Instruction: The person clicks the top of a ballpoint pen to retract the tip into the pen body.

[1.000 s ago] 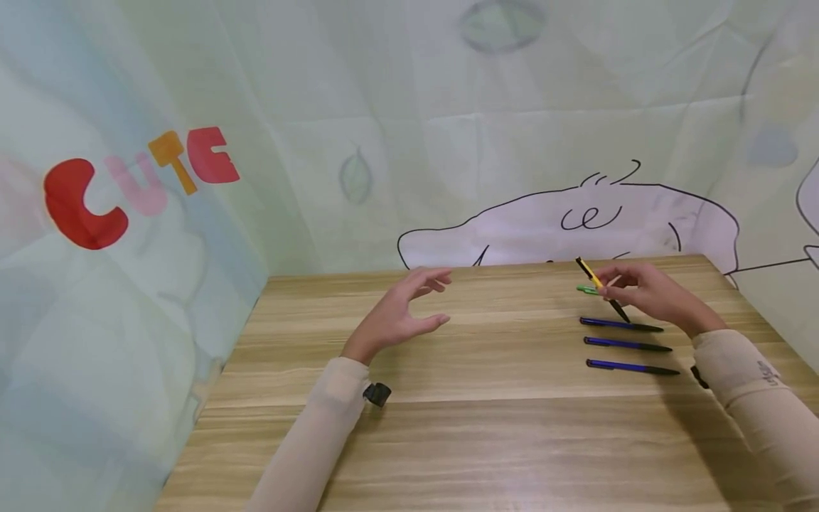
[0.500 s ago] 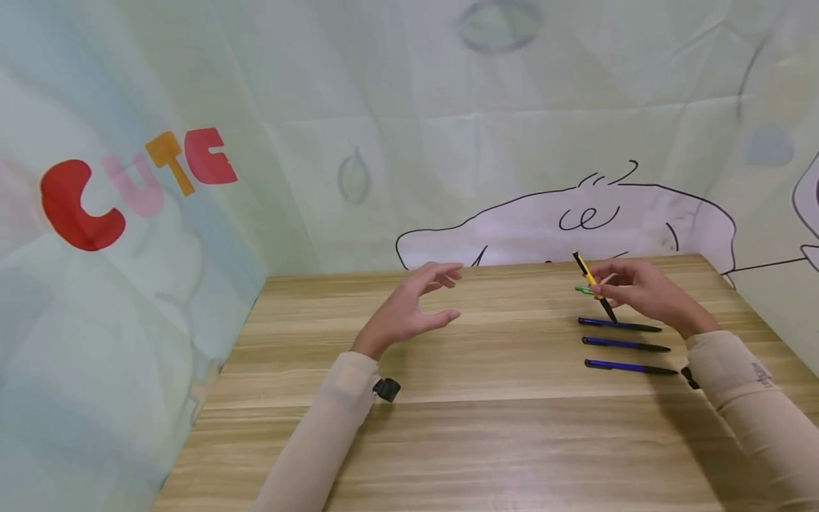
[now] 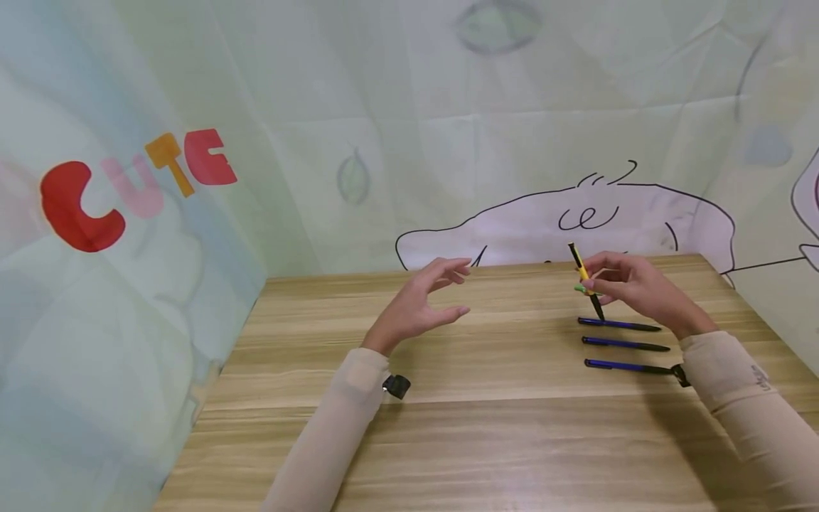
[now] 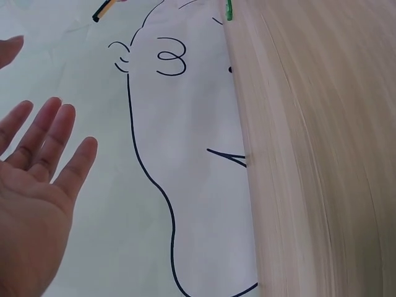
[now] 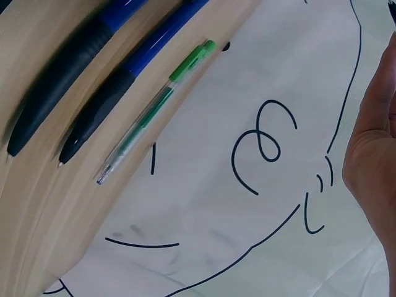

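My right hand (image 3: 640, 291) pinches a yellow and black pen (image 3: 581, 272) between thumb and fingers, over the far right of the table. The pen is tilted, its lower black end overlapping the farthest blue pen (image 3: 623, 326) in the head view. Behind the hand lies a green clear-barrelled pen (image 5: 148, 114), mostly hidden from the head camera but whole in the right wrist view. Two more blue pens, a middle one (image 3: 625, 345) and a near one (image 3: 630, 367), lie roughly parallel. My left hand (image 3: 416, 306) hovers with spread, relaxed fingers, holding nothing.
The wood-grain table (image 3: 486, 441) meets a printed cloth backdrop (image 3: 409, 142) along its far edge. Another stretch of cloth with coloured letters hangs at the left. Both wrists wear a small black device, the left device (image 3: 397, 387) showing beside the sleeve.
My right hand has shifted slightly left and upward, and the yellow and black pen has turned more upright. My left hand has drifted right and slightly up. The pens on the table stay put.
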`<state>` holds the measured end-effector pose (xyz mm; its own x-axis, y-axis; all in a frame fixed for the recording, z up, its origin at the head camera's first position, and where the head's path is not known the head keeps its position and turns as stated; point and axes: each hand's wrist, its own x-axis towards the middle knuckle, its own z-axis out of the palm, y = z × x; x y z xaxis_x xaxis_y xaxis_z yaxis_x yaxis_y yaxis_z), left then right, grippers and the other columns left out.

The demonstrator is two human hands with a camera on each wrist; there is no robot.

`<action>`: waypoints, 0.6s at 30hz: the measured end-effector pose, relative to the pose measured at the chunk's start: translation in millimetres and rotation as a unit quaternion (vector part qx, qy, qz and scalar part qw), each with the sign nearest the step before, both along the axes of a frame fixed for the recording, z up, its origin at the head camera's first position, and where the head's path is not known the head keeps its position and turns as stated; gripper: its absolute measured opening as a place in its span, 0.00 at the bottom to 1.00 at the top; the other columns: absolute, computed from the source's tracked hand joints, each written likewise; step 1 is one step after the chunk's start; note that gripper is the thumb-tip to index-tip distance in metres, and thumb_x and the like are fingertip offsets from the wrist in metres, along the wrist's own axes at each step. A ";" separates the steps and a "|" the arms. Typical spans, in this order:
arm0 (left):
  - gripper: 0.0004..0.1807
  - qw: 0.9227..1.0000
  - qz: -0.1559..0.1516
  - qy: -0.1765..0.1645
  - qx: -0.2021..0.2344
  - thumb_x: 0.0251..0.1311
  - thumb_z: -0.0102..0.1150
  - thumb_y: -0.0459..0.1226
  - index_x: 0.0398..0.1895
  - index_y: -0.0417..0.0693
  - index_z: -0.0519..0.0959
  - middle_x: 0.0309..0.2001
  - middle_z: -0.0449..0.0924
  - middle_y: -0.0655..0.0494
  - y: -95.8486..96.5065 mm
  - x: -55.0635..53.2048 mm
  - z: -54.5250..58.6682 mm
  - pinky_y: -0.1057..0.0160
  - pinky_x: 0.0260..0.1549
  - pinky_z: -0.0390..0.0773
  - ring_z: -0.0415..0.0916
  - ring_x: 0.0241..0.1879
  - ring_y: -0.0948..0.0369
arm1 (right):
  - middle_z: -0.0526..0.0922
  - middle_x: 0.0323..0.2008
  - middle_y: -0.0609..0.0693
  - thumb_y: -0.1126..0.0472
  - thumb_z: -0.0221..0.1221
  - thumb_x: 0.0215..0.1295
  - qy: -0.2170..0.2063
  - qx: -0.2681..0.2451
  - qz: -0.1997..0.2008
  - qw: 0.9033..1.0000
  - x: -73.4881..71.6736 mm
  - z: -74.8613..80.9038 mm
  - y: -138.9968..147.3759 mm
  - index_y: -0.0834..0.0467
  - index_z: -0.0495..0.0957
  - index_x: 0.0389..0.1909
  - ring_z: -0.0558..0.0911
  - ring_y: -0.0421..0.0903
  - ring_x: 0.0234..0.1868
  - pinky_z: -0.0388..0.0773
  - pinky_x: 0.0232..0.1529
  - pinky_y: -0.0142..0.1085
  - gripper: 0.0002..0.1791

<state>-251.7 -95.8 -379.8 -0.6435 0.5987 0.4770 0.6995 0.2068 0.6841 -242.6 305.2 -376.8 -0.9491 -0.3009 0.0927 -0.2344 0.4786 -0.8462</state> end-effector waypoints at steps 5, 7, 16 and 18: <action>0.38 1.000 -0.002 0.002 0.010 0.59 0.72 0.38 0.73 0.57 0.67 0.61 0.75 0.59 7.9 -2.7 0.2 0.61 0.67 0.71 0.74 0.60 0.57 | 0.84 0.46 0.53 0.56 0.62 0.72 -0.001 -0.019 -0.001 1.000 3.1 3.5 -5.0 0.58 0.76 0.56 0.86 0.45 0.45 0.87 0.41 0.43 0.17; 0.39 1.000 -0.001 0.005 0.012 0.59 0.72 0.38 0.73 0.57 0.67 0.61 0.75 0.60 11.0 -3.8 0.6 0.61 0.67 0.72 0.74 0.59 0.57 | 0.83 0.46 0.53 0.56 0.62 0.72 -0.001 -0.025 -0.001 1.000 3.8 4.5 -6.6 0.59 0.76 0.56 0.86 0.46 0.46 0.87 0.42 0.43 0.17; 0.40 1.000 -0.006 -0.002 0.021 0.59 0.72 0.36 0.74 0.57 0.66 0.61 0.74 0.60 20.2 -5.0 3.7 0.61 0.67 0.72 0.74 0.60 0.56 | 0.82 0.45 0.52 0.58 0.62 0.72 0.001 -0.055 0.000 0.998 7.2 8.3 -11.8 0.60 0.76 0.55 0.86 0.48 0.45 0.87 0.41 0.45 0.16; 0.40 1.000 -0.008 -0.002 0.026 0.59 0.72 0.36 0.74 0.56 0.66 0.61 0.75 0.59 22.3 -6.0 3.8 0.60 0.67 0.71 0.74 0.60 0.53 | 0.82 0.45 0.53 0.58 0.62 0.72 0.002 -0.061 0.001 0.998 8.1 9.5 -13.5 0.60 0.75 0.55 0.86 0.49 0.45 0.87 0.41 0.44 0.16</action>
<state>-257.8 -73.5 -376.1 -0.6358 0.5837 0.5050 0.6994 0.1589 0.6969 -234.5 291.7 -367.4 -0.9479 -0.2898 0.1321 -0.2384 0.3707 -0.8976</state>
